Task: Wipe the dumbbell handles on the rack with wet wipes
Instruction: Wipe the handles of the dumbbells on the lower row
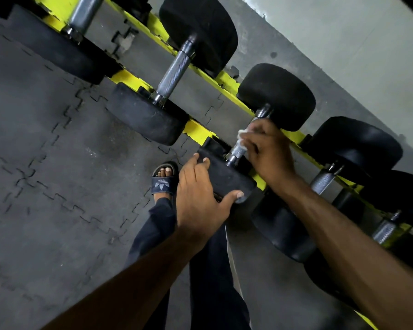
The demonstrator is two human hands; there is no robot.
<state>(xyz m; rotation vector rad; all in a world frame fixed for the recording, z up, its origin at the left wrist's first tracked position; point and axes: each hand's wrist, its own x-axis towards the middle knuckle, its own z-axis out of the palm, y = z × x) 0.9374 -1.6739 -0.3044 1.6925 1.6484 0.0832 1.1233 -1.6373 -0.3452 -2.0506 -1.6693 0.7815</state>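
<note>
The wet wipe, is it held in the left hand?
No, the right hand wraps the wet wipe round the handle; the left hand grips the dumbbell's head.

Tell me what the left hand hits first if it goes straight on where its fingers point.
Probably the yellow rack rail, just past the left hand holding the dumbbell's near head; depth is unclear.

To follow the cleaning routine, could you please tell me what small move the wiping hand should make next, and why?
Probably slide the right hand with the wet wipe down the handle toward the near head. The wipe sits at the handle's far end, the knurled stretch by the near head lies uncovered, and the left hand grips that head, which should steady it.
</note>
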